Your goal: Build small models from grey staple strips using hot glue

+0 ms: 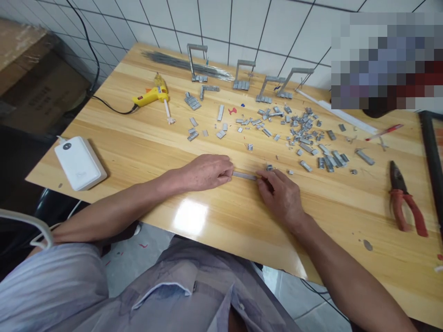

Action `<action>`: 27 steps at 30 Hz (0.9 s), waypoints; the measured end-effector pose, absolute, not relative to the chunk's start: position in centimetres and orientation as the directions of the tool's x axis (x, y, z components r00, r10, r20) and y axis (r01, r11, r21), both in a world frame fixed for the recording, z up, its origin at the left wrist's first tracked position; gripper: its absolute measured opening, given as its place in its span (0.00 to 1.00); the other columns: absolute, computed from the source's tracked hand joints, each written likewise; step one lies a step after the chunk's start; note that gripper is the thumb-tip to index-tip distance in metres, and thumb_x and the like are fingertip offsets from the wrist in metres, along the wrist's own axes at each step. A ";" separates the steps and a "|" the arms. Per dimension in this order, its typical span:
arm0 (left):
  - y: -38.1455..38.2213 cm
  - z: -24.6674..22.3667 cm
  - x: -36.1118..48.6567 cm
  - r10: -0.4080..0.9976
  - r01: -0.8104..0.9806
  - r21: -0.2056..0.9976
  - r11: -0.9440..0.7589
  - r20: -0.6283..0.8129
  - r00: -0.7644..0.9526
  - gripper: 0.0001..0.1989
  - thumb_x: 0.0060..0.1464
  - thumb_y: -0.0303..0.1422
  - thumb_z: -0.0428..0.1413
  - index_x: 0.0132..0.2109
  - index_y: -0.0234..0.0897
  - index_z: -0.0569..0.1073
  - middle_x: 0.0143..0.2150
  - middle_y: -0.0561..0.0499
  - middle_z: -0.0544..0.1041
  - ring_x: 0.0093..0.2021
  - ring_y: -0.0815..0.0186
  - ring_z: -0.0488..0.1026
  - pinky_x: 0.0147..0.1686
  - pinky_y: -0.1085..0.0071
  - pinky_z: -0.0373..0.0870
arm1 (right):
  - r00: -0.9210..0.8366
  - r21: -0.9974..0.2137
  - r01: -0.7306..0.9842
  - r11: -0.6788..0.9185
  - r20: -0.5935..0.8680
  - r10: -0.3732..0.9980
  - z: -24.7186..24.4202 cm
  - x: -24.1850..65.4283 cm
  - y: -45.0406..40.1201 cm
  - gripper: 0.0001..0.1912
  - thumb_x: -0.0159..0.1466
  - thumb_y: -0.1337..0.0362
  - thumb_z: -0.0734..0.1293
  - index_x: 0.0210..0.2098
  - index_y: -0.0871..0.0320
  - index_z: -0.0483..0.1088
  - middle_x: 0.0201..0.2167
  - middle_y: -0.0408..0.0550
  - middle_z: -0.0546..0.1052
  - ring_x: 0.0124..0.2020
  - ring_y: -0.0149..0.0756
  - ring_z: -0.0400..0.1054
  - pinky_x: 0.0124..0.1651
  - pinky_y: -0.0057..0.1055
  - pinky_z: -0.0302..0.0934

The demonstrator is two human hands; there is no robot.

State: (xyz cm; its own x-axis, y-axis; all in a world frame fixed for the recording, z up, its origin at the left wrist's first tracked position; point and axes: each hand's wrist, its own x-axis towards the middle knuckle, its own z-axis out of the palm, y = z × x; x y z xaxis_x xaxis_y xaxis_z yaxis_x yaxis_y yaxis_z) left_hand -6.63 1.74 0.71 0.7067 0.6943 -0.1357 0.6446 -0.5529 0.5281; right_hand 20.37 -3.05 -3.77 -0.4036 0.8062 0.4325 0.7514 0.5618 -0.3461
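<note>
A thin grey strip [244, 175] spans the gap between my hands, low over the wooden table. My left hand [211, 173] has its fingers closed on the strip's left end. At the right end, the thumb and fingers of my right hand [281, 193] pinch the same strip. A small grey block [269, 167] sits just beyond my right fingertips, and another small block [250, 147] lies farther up. Beyond them is a loose pile of small grey pieces [304, 124]. My fingers hide both ends of the strip.
Several grey bracket-shaped frames [242, 84] stand along the back, near a bundle of thin wires [183, 63]. A yellow glue gun [150, 96] and a white power bank [80, 163] lie left. Red-handled pliers [401, 196] and a red pen [384, 132] lie right.
</note>
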 end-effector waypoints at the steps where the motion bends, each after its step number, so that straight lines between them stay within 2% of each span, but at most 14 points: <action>1: 1.7 0.7 -6.5 0.685 0.656 0.488 -0.576 -0.149 0.713 0.07 0.65 0.26 0.54 0.38 0.37 0.75 0.39 0.51 0.77 0.37 0.66 0.73 0.38 0.70 0.63 | -0.405 -0.345 0.752 0.562 0.431 0.806 -3.8 20.4 -3.1 0.09 0.73 0.67 0.65 0.49 0.57 0.76 0.37 0.49 0.82 0.37 0.38 0.77 0.39 0.32 0.69; 5: 1.6 1.0 -6.2 0.651 0.675 0.349 -0.650 -0.203 0.732 0.12 0.71 0.32 0.49 0.41 0.36 0.75 0.40 0.47 0.77 0.38 0.63 0.73 0.38 0.68 0.64 | -0.410 -0.345 0.752 0.561 0.421 0.809 -3.6 20.4 -3.1 0.08 0.73 0.66 0.65 0.49 0.57 0.76 0.37 0.49 0.82 0.38 0.38 0.77 0.39 0.32 0.69; 7: 1.8 1.2 -6.5 0.640 0.661 0.391 -0.640 -0.204 0.741 0.11 0.71 0.33 0.50 0.41 0.36 0.74 0.40 0.48 0.78 0.38 0.64 0.73 0.39 0.68 0.65 | -0.410 -0.352 0.749 0.562 0.420 0.810 -3.5 20.4 -3.1 0.08 0.72 0.67 0.66 0.49 0.58 0.76 0.37 0.49 0.82 0.37 0.38 0.77 0.39 0.32 0.69; 9: 2.2 1.3 -7.0 0.668 0.640 0.500 -0.584 -0.152 0.728 0.09 0.70 0.33 0.51 0.41 0.37 0.73 0.38 0.50 0.78 0.36 0.66 0.73 0.38 0.70 0.65 | -0.409 -0.355 0.747 0.562 0.421 0.810 -3.6 20.4 -3.1 0.08 0.72 0.67 0.66 0.49 0.58 0.76 0.37 0.49 0.82 0.37 0.37 0.77 0.39 0.31 0.69; 12: 3.1 1.2 -7.5 0.791 0.608 0.646 -0.461 -0.012 0.612 0.06 0.66 0.31 0.54 0.39 0.37 0.73 0.34 0.53 0.77 0.33 0.68 0.72 0.36 0.72 0.64 | -0.410 -0.357 0.747 0.561 0.417 0.811 -3.7 20.4 -3.2 0.08 0.72 0.67 0.66 0.49 0.58 0.76 0.37 0.49 0.82 0.37 0.37 0.77 0.39 0.32 0.68; 15: 3.6 0.5 -7.3 0.869 0.558 0.733 -0.389 0.091 0.487 0.01 0.61 0.28 0.58 0.38 0.36 0.73 0.33 0.55 0.77 0.32 0.70 0.73 0.35 0.74 0.65 | -0.410 -0.373 0.745 0.552 0.397 0.821 -3.7 20.5 -3.2 0.08 0.73 0.66 0.65 0.48 0.56 0.76 0.36 0.49 0.82 0.37 0.38 0.77 0.38 0.32 0.68; 17: 3.7 0.0 -7.0 0.882 0.519 0.770 -0.371 0.117 0.457 0.02 0.59 0.28 0.60 0.40 0.36 0.73 0.34 0.55 0.78 0.33 0.70 0.74 0.36 0.74 0.67 | -0.408 -0.384 0.746 0.544 0.382 0.829 -3.7 20.5 -3.2 0.09 0.74 0.65 0.64 0.48 0.56 0.76 0.36 0.49 0.82 0.37 0.38 0.76 0.38 0.32 0.68; 22: 3.5 -0.2 -6.6 0.865 0.493 0.772 -0.400 0.141 0.481 0.06 0.63 0.33 0.57 0.43 0.36 0.77 0.37 0.52 0.81 0.36 0.68 0.76 0.39 0.73 0.69 | -0.406 -0.373 0.754 0.541 0.383 0.830 -3.7 20.4 -3.2 0.09 0.74 0.65 0.65 0.48 0.56 0.76 0.37 0.49 0.82 0.37 0.38 0.76 0.38 0.32 0.68; 27: 3.7 0.5 -6.5 0.887 0.599 0.696 -0.396 0.122 0.445 0.12 0.68 0.32 0.51 0.48 0.36 0.79 0.35 0.53 0.80 0.36 0.67 0.75 0.41 0.71 0.67 | -0.398 -0.382 0.747 0.544 0.398 0.827 -3.7 20.3 -3.4 0.09 0.73 0.65 0.65 0.49 0.56 0.76 0.37 0.49 0.82 0.36 0.37 0.77 0.39 0.32 0.69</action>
State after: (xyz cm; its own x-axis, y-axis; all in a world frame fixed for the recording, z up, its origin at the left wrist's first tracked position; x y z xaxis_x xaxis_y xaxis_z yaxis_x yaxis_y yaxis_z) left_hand -6.49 3.71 0.50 0.4446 0.8874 0.1220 0.5987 -0.3958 0.6963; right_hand 20.30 -3.35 -3.65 -0.3983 0.8265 0.3978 0.7470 0.5439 -0.3823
